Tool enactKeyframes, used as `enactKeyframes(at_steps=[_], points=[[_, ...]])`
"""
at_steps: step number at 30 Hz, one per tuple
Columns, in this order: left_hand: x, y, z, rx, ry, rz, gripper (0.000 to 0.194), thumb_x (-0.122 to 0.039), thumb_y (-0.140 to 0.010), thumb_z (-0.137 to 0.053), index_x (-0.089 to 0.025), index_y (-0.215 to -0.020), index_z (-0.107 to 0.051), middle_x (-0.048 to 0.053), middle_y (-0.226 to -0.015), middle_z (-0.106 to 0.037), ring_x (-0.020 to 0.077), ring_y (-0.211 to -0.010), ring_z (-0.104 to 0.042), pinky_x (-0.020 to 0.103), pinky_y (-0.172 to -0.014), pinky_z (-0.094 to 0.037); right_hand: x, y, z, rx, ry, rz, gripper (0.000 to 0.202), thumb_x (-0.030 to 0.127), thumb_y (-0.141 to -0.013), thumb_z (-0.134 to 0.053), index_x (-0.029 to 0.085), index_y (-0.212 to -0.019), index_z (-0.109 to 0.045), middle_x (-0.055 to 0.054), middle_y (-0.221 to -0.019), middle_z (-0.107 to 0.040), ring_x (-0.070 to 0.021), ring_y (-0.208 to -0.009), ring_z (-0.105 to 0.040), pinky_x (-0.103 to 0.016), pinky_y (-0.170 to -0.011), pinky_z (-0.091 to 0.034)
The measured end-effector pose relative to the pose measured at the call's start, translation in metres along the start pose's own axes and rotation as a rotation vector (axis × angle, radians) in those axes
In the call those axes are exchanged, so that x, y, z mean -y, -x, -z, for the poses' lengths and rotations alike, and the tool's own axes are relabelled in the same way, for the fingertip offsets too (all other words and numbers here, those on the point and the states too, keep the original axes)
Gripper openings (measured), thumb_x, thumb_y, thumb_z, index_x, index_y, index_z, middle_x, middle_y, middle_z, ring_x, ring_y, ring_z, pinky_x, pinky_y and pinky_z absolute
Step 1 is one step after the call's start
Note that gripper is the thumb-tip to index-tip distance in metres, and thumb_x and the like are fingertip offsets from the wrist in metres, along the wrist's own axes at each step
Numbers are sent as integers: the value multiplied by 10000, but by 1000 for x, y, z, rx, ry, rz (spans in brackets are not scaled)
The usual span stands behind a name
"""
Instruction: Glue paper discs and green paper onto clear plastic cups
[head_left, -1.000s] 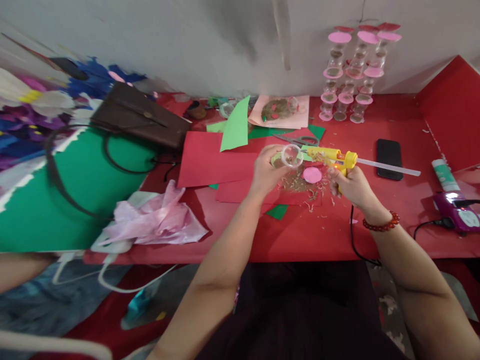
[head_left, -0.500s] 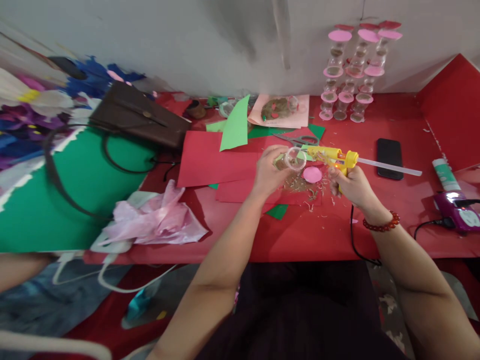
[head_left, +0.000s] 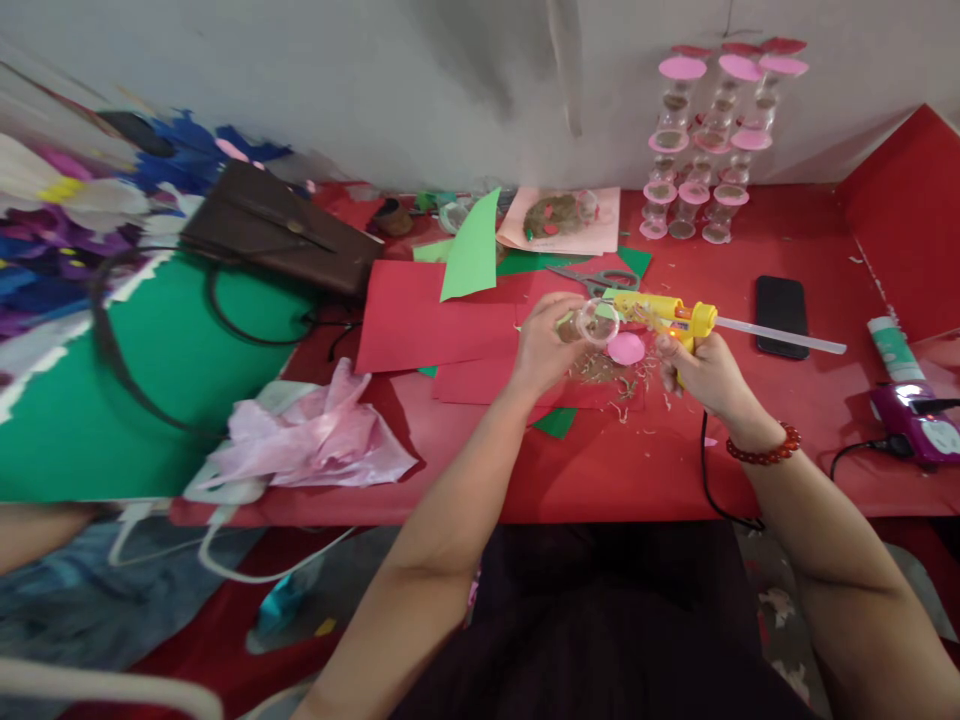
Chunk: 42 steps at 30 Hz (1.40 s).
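Head view's got the left hand (head_left: 546, 345) with fingers curled round a clear cup (head_left: 594, 322) above the table (head_left: 615, 470), end facing the glue gun (head_left: 654, 306) the right hand (head_left: 705, 375) squeezes, probably for easier reach.

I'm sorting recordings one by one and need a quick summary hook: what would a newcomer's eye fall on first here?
Probably the bright yellow glue gun in the right hand, its front end close to the clear cup in the left hand. Next, perhaps, the tower of clear cups and pink discs at the back of the red table, near the wall.
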<state>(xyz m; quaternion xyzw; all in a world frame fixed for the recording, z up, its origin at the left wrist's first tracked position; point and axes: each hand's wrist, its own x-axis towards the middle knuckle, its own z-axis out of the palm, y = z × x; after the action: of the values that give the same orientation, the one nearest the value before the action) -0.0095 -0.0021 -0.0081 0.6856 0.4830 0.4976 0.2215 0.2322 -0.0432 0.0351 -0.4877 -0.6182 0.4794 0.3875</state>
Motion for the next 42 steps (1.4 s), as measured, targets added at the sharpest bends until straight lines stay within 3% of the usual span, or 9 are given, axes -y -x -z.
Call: enactKeyframes(at_steps=[9,21,28,32,42], points=[[1,1,-1,28,3,-4,469,-541,-677,-944,-290,-1037,-780,73,-1200,-743,261,-1143,-698,452,-1058,-558,-1,2,-2,8,46,-17,632,764,-871,-667,244,-566,-480,22,-419,-527,-87,-348,-471,-250,-382,-374],[8,1,-2,57,-30,-48,551,-619,-712,-902,-266,-1111,-758,87,-1240,-728,264,-1154,-706,442,-1054,-558,3,5,-6,60,23,-6,521,697,-895,-683,226,-698,-578,49,-433,-516,-85,-364,-462,-243,-385,-383],[5,0,1,61,-59,-65,550,-609,-712,-909,-267,-1118,-763,87,-1226,-740,266,-1162,-703,433,-1055,-557,7,8,-8,80,-15,18,493,690,-875,-708,219,-771,-609,58,-428,-507,-92,-370,-456,-252,-389,-338],[5,0,0,66,-49,-63,550,-598,-708,-915,-261,-1114,-762,91,-1236,-733,267,-1160,-704,434,-1052,-555,5,7,-6,51,11,11,541,716,-866,-701,236,-682,-532,45,-422,-520,-86,-371,-458,-249,-396,-347],[5,0,2,75,-37,-64,519,-561,-720,-918,-264,-1115,-759,88,-1243,-729,263,-1170,-699,439,-1066,-551,5,7,-5,65,38,29,549,708,-888,-676,240,-645,-524,39,-414,-519,-80,-374,-447,-246,-397,-346]])
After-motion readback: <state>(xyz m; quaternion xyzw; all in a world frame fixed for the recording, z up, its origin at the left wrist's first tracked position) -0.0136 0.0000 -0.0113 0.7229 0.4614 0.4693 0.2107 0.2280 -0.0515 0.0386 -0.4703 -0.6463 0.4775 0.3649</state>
